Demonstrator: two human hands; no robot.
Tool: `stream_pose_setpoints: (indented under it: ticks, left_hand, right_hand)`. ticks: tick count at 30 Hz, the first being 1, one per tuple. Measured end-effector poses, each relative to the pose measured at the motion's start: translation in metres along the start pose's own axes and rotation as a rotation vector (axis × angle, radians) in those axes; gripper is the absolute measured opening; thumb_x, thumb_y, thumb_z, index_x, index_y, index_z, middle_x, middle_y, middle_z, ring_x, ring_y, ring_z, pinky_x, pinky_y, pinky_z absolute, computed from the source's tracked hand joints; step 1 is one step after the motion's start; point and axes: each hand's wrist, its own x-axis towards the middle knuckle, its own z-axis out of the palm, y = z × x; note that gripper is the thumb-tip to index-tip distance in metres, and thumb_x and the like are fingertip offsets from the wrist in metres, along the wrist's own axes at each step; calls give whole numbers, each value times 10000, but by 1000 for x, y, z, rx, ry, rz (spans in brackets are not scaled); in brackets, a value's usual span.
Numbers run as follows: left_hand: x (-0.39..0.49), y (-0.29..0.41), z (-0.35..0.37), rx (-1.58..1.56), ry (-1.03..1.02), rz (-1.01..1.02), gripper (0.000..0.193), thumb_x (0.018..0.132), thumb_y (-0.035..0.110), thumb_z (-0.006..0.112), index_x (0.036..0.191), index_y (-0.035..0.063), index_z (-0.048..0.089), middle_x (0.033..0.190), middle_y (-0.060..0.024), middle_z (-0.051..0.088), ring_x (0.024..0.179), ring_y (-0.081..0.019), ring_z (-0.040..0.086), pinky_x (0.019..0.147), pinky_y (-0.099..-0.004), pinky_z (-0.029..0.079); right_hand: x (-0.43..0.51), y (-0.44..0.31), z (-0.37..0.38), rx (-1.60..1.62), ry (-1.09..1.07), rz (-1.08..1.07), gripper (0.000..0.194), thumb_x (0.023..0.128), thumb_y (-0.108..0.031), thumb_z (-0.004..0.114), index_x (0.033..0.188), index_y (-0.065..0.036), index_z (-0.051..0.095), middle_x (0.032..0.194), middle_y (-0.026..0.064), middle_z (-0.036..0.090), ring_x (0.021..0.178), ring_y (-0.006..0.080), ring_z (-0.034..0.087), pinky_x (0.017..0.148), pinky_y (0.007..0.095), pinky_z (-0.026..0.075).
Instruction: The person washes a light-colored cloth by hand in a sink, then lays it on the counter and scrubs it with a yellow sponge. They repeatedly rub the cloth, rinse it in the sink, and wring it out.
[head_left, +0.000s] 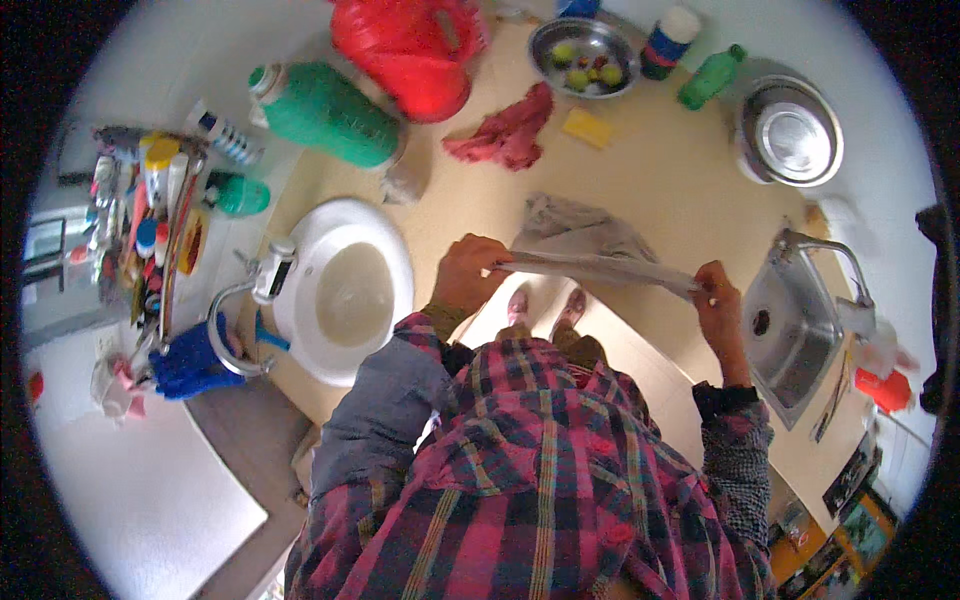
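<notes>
A grey cloth (592, 265) is stretched between my two hands at the counter's front edge. My left hand (469, 274) pinches one end of it, and my right hand (716, 292) grips the other. Beyond the taut edge, the rest of the cloth lies bunched on the beige countertop (465, 202). To the left of my left hand is a white round washbasin (401, 262) with cloudy water in it. A stainless steel sink (791, 322) is set into the counter to the right of my right hand.
At the back lie a red cloth (506, 131), a yellow sponge (587, 128), a steel bowl (536, 64) of fruit, a green bottle (711, 77) and a steel basin (796, 133). A red plastic bag (409, 56) and a green sack (326, 112) stand back left. Curved faucets (217, 322) flank me.
</notes>
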Motion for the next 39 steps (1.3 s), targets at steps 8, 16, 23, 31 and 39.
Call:
stream_pose_setpoints:
  ticks: [8,16,23,31,39]
  left_hand:
    - [96,119,-84,-285,213,245,158,774,-7,770,899,24,679,851,-50,682,850,-116,630,756,-282,520]
    - [165,178,-60,-189,-118,280,241,771,87,768,954,64,613,907,-86,669,886,-180,665,792,-351,537]
    - [262,211,-7,143,-20,746,273,753,86,725,1018,113,664,953,-124,651,945,-363,629,810,-473,521]
    - [221,117,54,266,-9,853,198,771,89,678,957,156,673,1024,-52,653,1037,-301,589,876,-460,449]
    - [92,-15,125,437,-456,396,238,818,111,645,1042,148,715,1068,-50,652,1106,-277,574,902,-476,457]
  right_hand:
    - [-46,-111,-167,154,488,-177,204,867,14,644,1056,-56,610,1018,27,603,831,126,571,726,235,474]
    - [-52,-58,-219,204,613,-170,310,838,55,588,1134,-31,618,1001,33,627,938,140,599,821,281,511]
    - [-30,2,-231,-8,688,-60,269,870,66,572,1088,-27,700,1036,60,729,1005,154,668,905,296,522]
    - [-70,70,-128,-18,577,-7,157,886,36,616,1002,-28,699,1003,103,726,956,247,686,882,351,529]
    - [-88,122,45,-181,-137,272,185,868,-34,642,1011,-103,738,1051,142,713,983,375,671,876,446,536]
